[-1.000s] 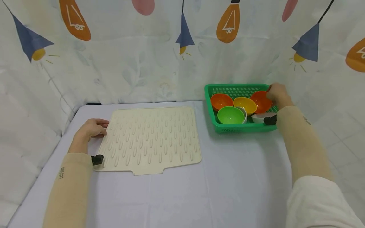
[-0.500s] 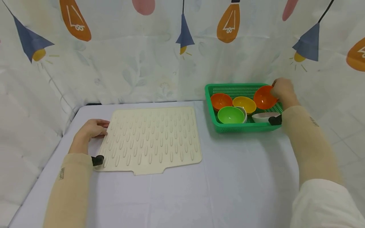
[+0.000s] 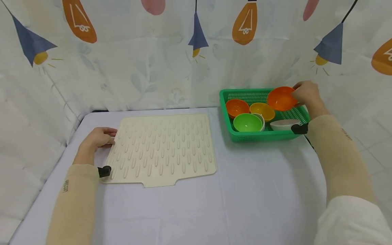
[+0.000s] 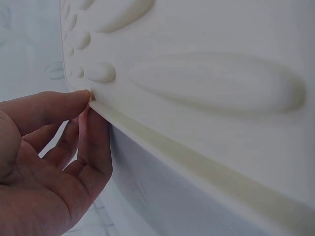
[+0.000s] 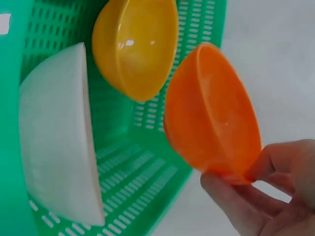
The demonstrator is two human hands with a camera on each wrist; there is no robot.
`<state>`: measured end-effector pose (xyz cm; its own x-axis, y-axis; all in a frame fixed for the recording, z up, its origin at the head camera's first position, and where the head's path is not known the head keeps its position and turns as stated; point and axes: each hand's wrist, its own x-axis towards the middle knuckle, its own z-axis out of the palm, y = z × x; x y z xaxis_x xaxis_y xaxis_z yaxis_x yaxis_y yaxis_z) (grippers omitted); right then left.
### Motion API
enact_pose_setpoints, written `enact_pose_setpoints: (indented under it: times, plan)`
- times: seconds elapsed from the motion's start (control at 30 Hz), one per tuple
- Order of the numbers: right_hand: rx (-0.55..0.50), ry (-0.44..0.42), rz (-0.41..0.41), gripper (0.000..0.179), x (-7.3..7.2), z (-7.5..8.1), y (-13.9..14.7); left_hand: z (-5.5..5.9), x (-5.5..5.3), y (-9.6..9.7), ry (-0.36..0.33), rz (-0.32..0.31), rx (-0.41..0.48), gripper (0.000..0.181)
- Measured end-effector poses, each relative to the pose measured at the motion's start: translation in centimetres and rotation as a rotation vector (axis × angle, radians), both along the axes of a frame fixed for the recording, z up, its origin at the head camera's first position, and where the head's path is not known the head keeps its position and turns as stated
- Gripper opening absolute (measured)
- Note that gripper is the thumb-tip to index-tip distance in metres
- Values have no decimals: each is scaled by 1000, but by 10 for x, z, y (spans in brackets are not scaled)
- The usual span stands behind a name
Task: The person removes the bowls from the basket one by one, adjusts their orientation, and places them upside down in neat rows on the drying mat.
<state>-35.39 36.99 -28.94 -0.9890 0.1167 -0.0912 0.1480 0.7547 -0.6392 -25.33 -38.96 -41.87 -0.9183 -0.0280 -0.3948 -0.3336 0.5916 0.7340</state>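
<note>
My right hand (image 3: 309, 96) pinches an orange bowl (image 3: 280, 98) by its rim and holds it tilted over the back right of a green basket (image 3: 254, 136). In the right wrist view, thumb and fingers grip the lower edge of the bowl (image 5: 211, 113). At the table's left, my left hand (image 3: 97, 139) pinches the side edge of a cream drying mat (image 3: 162, 149) with raised ridges. The left wrist view shows the thumb at the mat's top edge and the fingers (image 4: 96, 152) beneath.
Inside the basket sit another orange bowl (image 3: 237, 108), a yellow bowl (image 3: 262, 111), a green bowl (image 3: 247, 123) with a whitish bowl (image 3: 262, 119) behind it, and a white bowl (image 3: 284, 125) lying tipped. A patterned curtain (image 3: 171, 75) hangs behind the table.
My right hand has lifted the orange bowl up from among the others in the basket and shifted a little to the right. My left hand and the mat have stayed still.
</note>
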Motion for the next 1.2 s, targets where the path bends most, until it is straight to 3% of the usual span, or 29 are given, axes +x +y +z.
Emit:
enact_pose_setpoints:
  times: [0.37, 0.73, 1.2]
  plan:
    - [-146, -92, 134, 53, 6, 7, -38, 2, 5, 4, 0, 14, -1, 68]
    - [-277, -155, 262, 54, 14, 13, -83, -3, 2, 1, 3, 23, -1, 68]
    - [-407, -191, 341, 46, 32, 15, -141, -6, -1, -2, 19, 37, -19, 68]
